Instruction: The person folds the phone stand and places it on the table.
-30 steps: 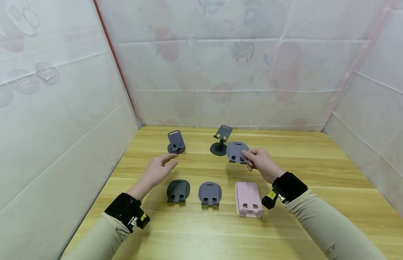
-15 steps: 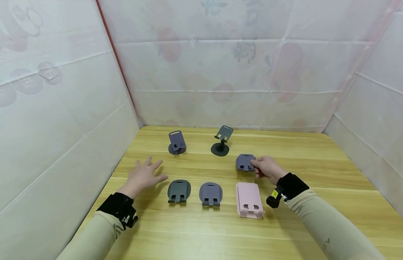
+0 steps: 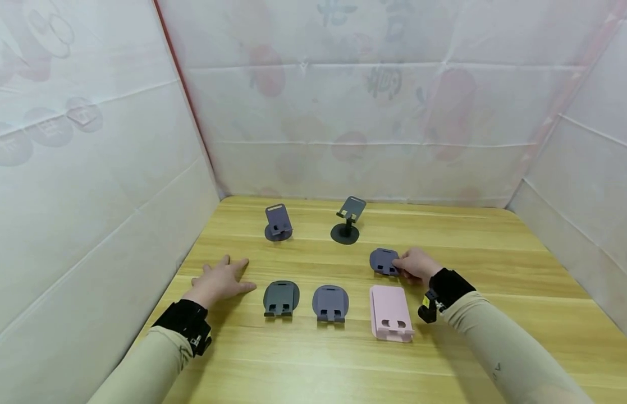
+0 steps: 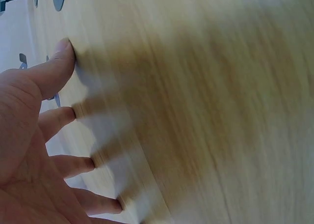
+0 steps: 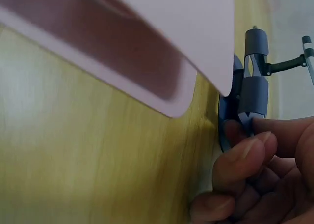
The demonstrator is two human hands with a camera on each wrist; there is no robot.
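Note:
My right hand (image 3: 405,266) grips a folded blue-grey phone stand (image 3: 383,261) that lies on the wooden table (image 3: 475,247), just behind a folded pink stand (image 3: 391,312). In the right wrist view my fingers (image 5: 245,157) curl round the blue-grey stand (image 5: 253,86) beside the pink stand (image 5: 162,37). My left hand (image 3: 223,278) rests flat on the table with fingers spread, left of a dark grey folded stand (image 3: 280,297). The left wrist view shows those spread fingers (image 4: 59,71) touching the wood (image 4: 206,106).
Another blue-grey folded stand (image 3: 330,303) lies between the dark grey and pink ones. Two unfolded stands sit at the back: a purple-grey one (image 3: 278,223) and a black one (image 3: 347,220). White fabric walls (image 3: 91,168) enclose the table on three sides.
My right hand brought the blue-grey stand down from the air onto the table and nearer to me. My left hand dropped left and now lies flat on the wood.

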